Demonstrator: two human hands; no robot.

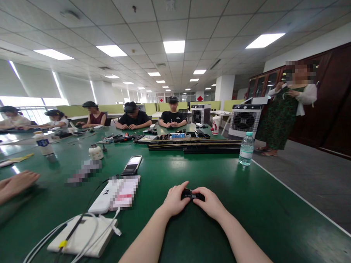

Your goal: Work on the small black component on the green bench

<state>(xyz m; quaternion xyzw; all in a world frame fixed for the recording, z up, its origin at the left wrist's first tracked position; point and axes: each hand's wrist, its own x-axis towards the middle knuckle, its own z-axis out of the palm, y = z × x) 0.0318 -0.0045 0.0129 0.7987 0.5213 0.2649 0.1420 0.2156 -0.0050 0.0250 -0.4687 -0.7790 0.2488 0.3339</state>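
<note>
Both of my hands meet over the green table [180, 240], around a small black object [191, 194] whose kind I cannot make out. My left hand [176, 199] grips its left end, thumb in front and index finger stretched along the far side. The right end is pinched by my right hand [209, 201], fingers curled over it. Much of the object is hidden behind my fingers. Left of my hands lie a white power bank [101, 200] marked "2", a blurred-out phone [126, 191] and a phone with a lit screen [132, 165].
A white box [89, 238] with cables lies front left. Another person's hand [20, 183] rests at the left edge. A water bottle [246, 149] stands right; long black strips [193, 146] lie across the table. Several people sit farther back, and one person [290, 107] stands at right.
</note>
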